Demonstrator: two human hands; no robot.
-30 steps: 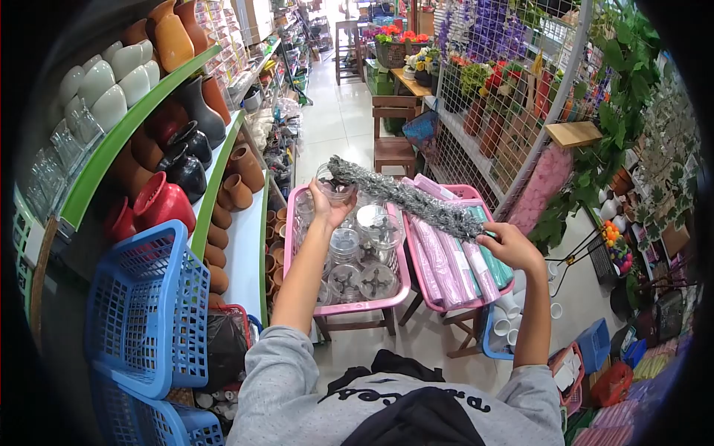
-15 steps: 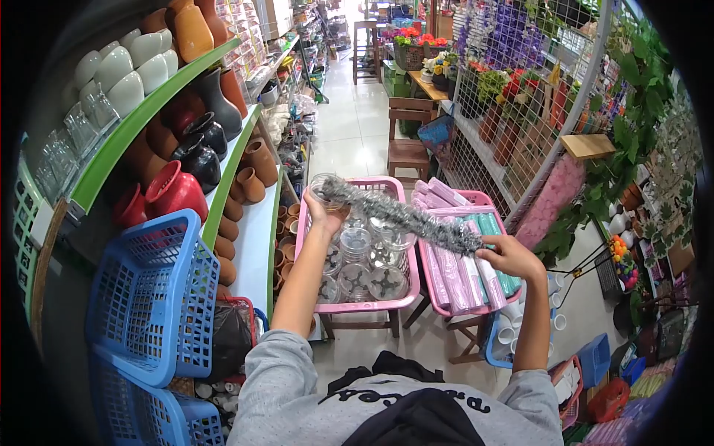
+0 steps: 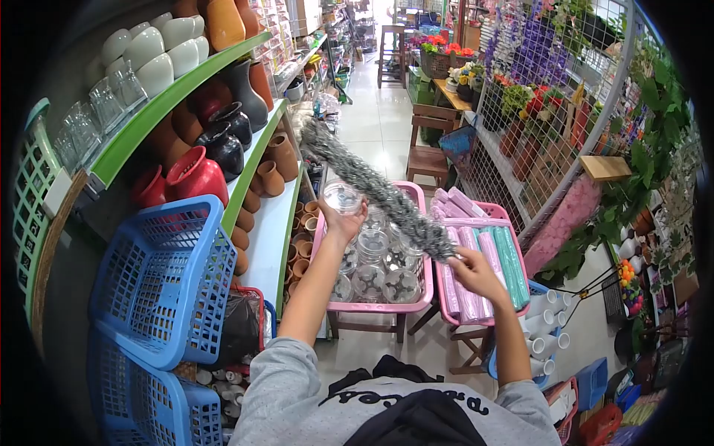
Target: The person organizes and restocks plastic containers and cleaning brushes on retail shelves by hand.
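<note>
My right hand (image 3: 474,273) is closed on the lower end of a grey, fluffy duster (image 3: 378,189), which slants up and to the left. My left hand (image 3: 343,219) grips a clear round plastic container (image 3: 342,196) at the left rim of a pink basket (image 3: 426,276). The duster's far end hangs in the air above and left of that container. Inside the basket are several more clear round containers (image 3: 369,282).
Another pink basket (image 3: 490,322) holds pink and teal wrapped packs. Blue baskets (image 3: 158,279) stand at the left by shelves of pots and bowls (image 3: 155,77). Behind are wooden stools (image 3: 430,160) and a wire rack (image 3: 550,111). White cups (image 3: 539,346) sit at the lower right.
The duster's far end has risen off the container in my left hand and now points up beyond it. The whole scene has shifted slightly rightward in view.
</note>
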